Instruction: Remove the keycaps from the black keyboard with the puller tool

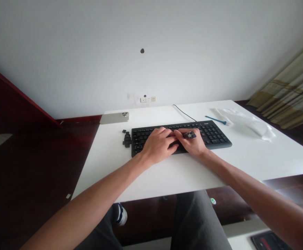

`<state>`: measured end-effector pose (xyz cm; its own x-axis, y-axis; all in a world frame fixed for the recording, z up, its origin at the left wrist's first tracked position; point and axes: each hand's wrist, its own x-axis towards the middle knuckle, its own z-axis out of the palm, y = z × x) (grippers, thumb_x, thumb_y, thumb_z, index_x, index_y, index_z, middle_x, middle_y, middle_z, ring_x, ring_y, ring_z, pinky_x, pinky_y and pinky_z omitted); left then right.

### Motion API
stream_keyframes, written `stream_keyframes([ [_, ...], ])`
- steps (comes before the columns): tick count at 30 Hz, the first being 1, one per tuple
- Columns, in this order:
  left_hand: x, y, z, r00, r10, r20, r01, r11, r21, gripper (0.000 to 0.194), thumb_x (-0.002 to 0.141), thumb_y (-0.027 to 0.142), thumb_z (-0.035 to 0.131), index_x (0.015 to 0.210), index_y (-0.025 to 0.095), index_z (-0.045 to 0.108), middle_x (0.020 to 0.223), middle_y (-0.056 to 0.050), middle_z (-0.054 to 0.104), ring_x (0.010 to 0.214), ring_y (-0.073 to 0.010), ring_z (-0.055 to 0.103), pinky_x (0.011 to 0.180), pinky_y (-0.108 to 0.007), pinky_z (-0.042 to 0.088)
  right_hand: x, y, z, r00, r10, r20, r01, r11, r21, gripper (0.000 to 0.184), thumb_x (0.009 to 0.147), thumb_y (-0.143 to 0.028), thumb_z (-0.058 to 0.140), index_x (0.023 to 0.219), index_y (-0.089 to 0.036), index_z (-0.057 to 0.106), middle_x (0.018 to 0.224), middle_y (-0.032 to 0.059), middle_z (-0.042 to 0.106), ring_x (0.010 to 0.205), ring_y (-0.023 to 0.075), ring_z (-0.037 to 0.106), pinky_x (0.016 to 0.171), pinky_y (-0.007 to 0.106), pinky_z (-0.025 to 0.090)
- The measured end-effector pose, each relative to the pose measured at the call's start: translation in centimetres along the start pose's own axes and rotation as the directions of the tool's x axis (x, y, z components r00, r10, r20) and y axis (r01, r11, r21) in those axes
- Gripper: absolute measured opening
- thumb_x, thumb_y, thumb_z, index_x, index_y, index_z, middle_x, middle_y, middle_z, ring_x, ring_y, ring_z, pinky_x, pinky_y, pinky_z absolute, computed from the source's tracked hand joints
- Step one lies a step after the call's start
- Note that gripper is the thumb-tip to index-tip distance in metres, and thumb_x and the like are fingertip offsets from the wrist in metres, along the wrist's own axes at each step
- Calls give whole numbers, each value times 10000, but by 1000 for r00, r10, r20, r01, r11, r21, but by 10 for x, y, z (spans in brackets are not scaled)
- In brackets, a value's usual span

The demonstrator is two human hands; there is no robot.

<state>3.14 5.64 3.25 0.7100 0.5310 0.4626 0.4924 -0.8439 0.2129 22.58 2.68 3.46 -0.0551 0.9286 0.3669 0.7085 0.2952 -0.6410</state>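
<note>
A flat, smooth white tabletop carries everything; a long black plastic keyboard lies across its middle, its number pad toward the right; a thin black cable runs from the keyboard's far edge toward the tabletop's far edge; just beside the keyboard's left end lie small, loose black plastic keycaps, mostly bunched together; a pale grey smartphone lies at the far left corner, camera lenses up; right of the cable lies a slender teal tool; beside it spreads a crumpled, translucent white plastic bag.
</note>
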Motion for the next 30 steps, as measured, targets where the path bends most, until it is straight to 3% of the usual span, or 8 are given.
stream_keyframes([
  [4, -2, 2, 7, 1000, 25, -5, -25, 999, -38, 243, 962, 354, 644, 1139, 227, 752, 1289, -71, 690, 1235, -258, 578, 1113, -451, 428, -4, 0, 2, 996, -82, -22, 80, 993, -91, 487, 998, -496, 462, 607, -207, 443, 580, 12, 489, 557, 139, 379, 583, 315, 300],
  [13, -3, -6, 6, 1000, -1, 29, 3, 996, -87, 245, 988, 363, 602, 1109, 221, 760, 1262, -54, 712, 1185, -251, 600, 1061, -438, 473, -17, 11, -2, 939, -308, 150, 335, 920, -205, 407, 970, -441, 537, 625, -235, 469, 613, 30, 531, 582, 175, 429, 641, 340, 357],
  [15, -4, -6, 6, 1000, -1, 24, 3, 996, -91, 252, 989, 365, 602, 1129, 224, 757, 1267, -53, 710, 1175, -247, 596, 1044, -433, 483, -22, 12, -4, 939, -303, 161, 333, 918, -213, 384, 980, -427, 526, 650, -235, 488, 646, 37, 544, 607, 180, 446, 650, 340, 362],
  [19, -5, -4, 10, 1000, 0, 19, 2, 996, -86, 252, 982, 360, 617, 1141, 225, 757, 1269, -51, 709, 1175, -248, 589, 1043, -424, 482, -23, 13, -8, 984, -150, -98, 131, 975, -179, 408, 1018, -438, 475, 667, -232, 442, 679, 32, 517, 613, 166, 428, 631, 327, 360],
  [22, -1, -5, 7, 1000, 10, 4, -9, 996, -85, 255, 973, 365, 632, 1138, 220, 761, 1223, -61, 723, 1146, -249, 601, 1028, -421, 482, -18, 14, -11, 954, -17, -300, -8, 997, -82, 414, 1009, -495, 493, 692, -230, 473, 658, 16, 525, 617, 167, 457, 649, 322, 384],
  [25, 4, -24, -8, 998, -21, -64, 16, 997, -71, 250, 990, 370, 600, 1067, 208, 775, 1075, -72, 747, 1022, -232, 628, 947, -402, 494, -13, 14, -13, 939, 66, -338, -70, 998, 0, 387, 999, -538, 501, 778, -224, 548, 672, 7, 563, 637, 173, 506, 671, 317, 407],
  [27, 4, -51, -27, 987, -127, -99, 120, 990, -71, 264, 999, 328, 568, 935, 189, 783, 886, -57, 737, 854, -201, 625, 824, -350, 491, -9, 10, -13, 944, 67, -324, -66, 998, 15, 350, 996, -537, 509, 859, -223, 582, 709, 6, 589, 651, 172, 521, 686, 314, 415],
  [30, -8, -102, -59, 949, -312, -48, 308, 949, -72, 231, 946, 349, 625, 881, 212, 799, 624, 11, 612, 611, -154, 532, 658, -293, 407, 10, -1, -8, 960, 60, -273, -42, 997, 70, 316, 988, -518, 525, 934, -219, 611, 755, 10, 640, 685, 170, 565, 727, 311, 432],
])
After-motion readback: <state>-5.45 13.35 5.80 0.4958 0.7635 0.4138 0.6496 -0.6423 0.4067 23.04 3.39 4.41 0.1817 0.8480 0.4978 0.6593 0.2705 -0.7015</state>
